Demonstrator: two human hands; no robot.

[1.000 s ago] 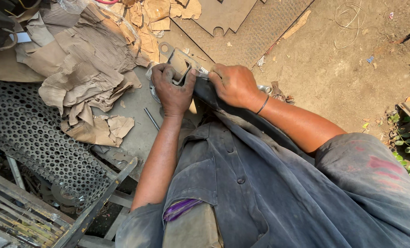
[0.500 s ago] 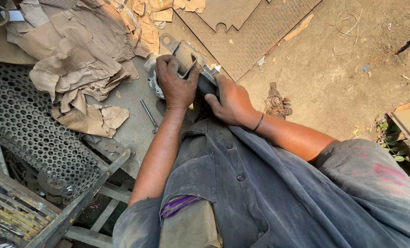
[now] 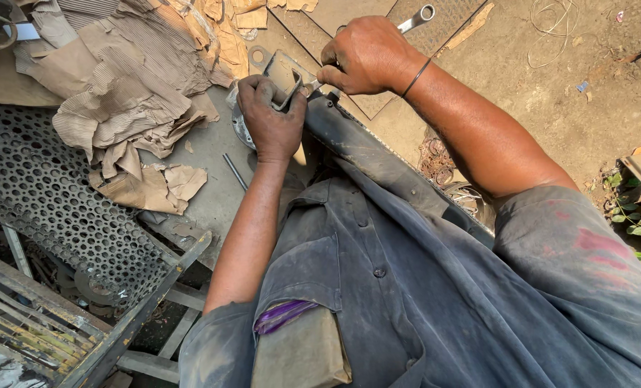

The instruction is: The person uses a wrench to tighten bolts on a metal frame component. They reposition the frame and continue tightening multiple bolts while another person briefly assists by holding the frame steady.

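Clamping a small, dull grey angled metal bracket (image 3: 283, 75) in a closed grip, the person's left hand (image 3: 271, 118) sits just above the centre of the frame, its fingers curled tightly over the part and its thumb pressed against one side. The bracket stands at the top end of a long, dark, dusty metal bar (image 3: 378, 162) that slants down toward the lower right of the frame, and below the left hand part of a round grey metal disc (image 3: 240, 122) shows. Just to the upper right, the right hand (image 3: 367, 56) is closed in a firm grip around the shaft of a slim, shiny steel spanner (image 3: 415, 18), whose ring end pokes out beyond the knuckles toward the top edge of the frame. The spanner's other end reaches down to the bracket, though the exact point of contact is hidden by the fingers. A thin dark band (image 3: 415, 77) circles the right wrist. In the upper left of the frame lies a heap of torn, crumpled brown corrugated cardboard (image 3: 130, 108) on a grey concrete surface (image 3: 205, 179). Beside the heap, at the left edge, rests a dark perforated metal sheet (image 3: 40, 194) full of round holes. A thin loose metal rod (image 3: 235, 171) lies on the surface near the left forearm.
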